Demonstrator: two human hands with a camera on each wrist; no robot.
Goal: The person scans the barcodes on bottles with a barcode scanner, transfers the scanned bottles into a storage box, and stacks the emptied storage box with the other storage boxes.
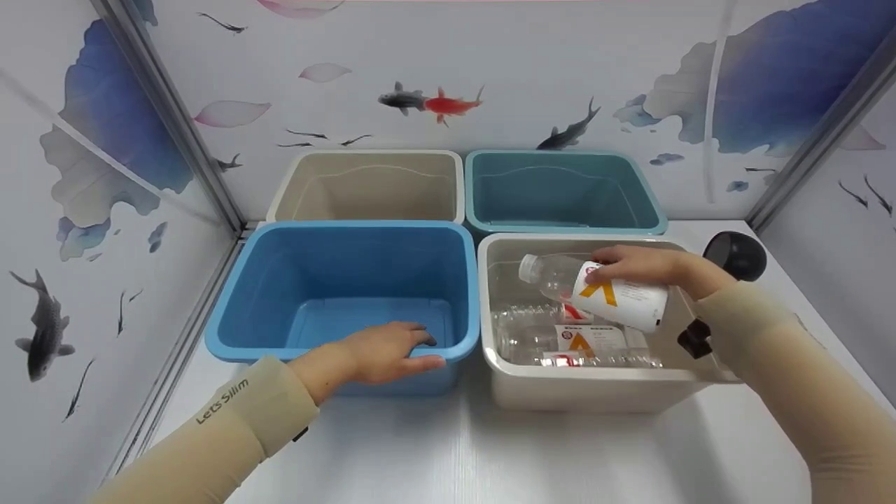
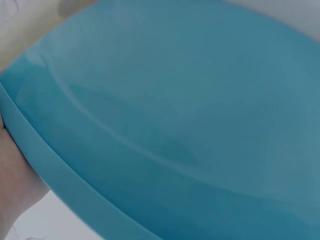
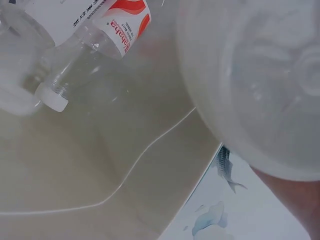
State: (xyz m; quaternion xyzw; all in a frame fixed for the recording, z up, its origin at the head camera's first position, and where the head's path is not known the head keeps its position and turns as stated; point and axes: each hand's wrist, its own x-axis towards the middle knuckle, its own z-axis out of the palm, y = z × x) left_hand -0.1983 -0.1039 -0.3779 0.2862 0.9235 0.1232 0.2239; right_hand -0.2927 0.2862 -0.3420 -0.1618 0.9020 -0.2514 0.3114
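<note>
My right hand (image 1: 640, 264) grips a clear plastic bottle (image 1: 623, 297) with a white and orange label, tilted above the front right bin, capped end toward the left. In the right wrist view the round base of the held bottle (image 3: 260, 100) fills the right side, blurred. Several bottles (image 1: 595, 339) lie on their sides in that off-white bin (image 1: 595, 392); a white cap (image 3: 51, 97) and a red-and-white label (image 3: 126, 22) show there. My left hand (image 1: 388, 353) rests on the front rim of the blue bin (image 1: 350, 225), thumb extended, fingertips over the inner side.
Behind these stand a beige bin (image 1: 374, 159) and a teal bin (image 1: 560, 159), side by side against the printed wall (image 1: 525, 56). A black rounded object (image 1: 735, 255) sits beside the off-white bin's right end. Metal posts (image 1: 168, 105) edge the side panels.
</note>
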